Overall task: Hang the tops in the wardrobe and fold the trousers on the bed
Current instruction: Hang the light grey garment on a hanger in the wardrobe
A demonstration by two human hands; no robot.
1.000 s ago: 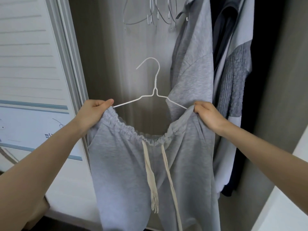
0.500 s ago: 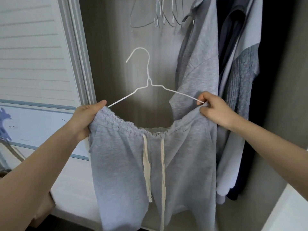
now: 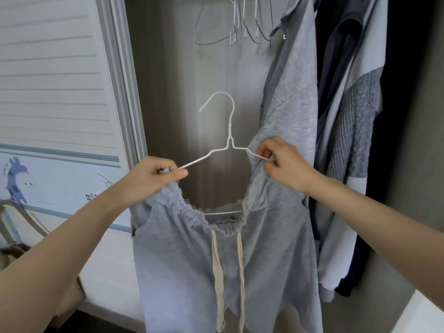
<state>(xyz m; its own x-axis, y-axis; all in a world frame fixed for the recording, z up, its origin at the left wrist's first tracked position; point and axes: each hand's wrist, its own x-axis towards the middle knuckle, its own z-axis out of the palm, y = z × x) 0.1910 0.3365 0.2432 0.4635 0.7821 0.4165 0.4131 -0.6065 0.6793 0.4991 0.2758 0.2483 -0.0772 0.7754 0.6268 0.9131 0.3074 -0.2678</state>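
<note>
Grey drawstring trousers [image 3: 182, 255] hang from a white wire hanger [image 3: 229, 131] in front of the open wardrobe. The hanger's lower bar shows inside the elastic waistband, and two cream drawstrings dangle down the front. My left hand [image 3: 153, 174] grips the left end of the waistband together with the hanger's left arm. My right hand [image 3: 286, 162] pinches the right end of the waistband and the hanger's right arm. The hanger's hook points up, free of the rail.
Several empty wire hangers [image 3: 237, 25] hang at the top of the wardrobe. To the right hang a grey hooded top [image 3: 293, 92], a grey knit-panel top [image 3: 353, 131] and dark clothes [image 3: 398, 116]. A white sliding door [image 3: 60, 80] stands at the left.
Both hands have come closer together along the hanger's arms, bunching the waistband so it sags lower in the middle. The right hand now pinches the wire.
</note>
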